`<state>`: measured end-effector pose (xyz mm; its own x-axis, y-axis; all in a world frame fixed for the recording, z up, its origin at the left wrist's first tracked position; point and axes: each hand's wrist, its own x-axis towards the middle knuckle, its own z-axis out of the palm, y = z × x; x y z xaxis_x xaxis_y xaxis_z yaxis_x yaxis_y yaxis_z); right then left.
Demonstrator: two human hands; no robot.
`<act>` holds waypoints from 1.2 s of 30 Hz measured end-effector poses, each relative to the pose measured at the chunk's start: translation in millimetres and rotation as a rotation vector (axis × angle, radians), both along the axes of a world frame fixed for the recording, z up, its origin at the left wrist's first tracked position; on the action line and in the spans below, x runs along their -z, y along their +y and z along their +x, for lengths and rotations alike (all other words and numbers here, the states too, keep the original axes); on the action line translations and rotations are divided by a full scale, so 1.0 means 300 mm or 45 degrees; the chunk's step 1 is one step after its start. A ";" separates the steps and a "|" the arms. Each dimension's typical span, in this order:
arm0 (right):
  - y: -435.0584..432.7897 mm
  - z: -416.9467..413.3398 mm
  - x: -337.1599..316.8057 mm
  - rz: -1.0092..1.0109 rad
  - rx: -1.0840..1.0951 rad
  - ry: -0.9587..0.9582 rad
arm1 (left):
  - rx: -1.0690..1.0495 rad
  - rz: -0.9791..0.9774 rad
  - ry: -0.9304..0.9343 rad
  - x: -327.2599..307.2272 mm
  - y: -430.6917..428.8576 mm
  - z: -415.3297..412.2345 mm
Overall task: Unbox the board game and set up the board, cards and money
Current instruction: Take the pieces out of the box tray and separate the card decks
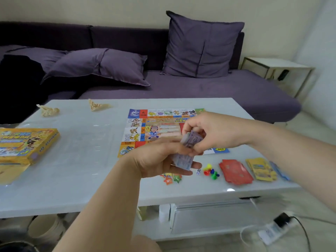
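Money: pale purple notes, blurred, held above the near edge of the board.
- Left hand: fingers curled under the lower notes, grasping them.
- Right hand: thumb and fingers pinching the upper notes; whether both hands share 1 bundle cannot be told.
- Board: unfolded, flat on the white table, printed side up.
- Box: yellow, lying flat, well to the left of the board.
- Red cards, yellow cards, blue cards: 3 loose piles side by side, nearer than the board's right corner.
- Pawns: red, yellow, blue and green, clustered near the board's near edge, left of the red cards.
- Die: white, just beside the pawns.
- Star tokens: partly hidden under the left hand.
- Crumpled papers: 2 pieces, left of the board's far edge.
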<state>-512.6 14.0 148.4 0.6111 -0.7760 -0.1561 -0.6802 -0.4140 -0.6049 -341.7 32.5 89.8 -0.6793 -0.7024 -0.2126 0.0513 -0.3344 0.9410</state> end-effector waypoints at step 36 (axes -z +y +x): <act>0.056 -0.238 0.214 -0.278 0.345 -0.129 | -0.217 0.436 0.250 0.131 -0.048 -0.363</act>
<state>-584.1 30.7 84.2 0.3826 -0.9203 0.0818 -0.7240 -0.3537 -0.5922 -450.4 18.1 50.6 -0.6103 -0.7196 -0.3313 0.3000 -0.5969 0.7441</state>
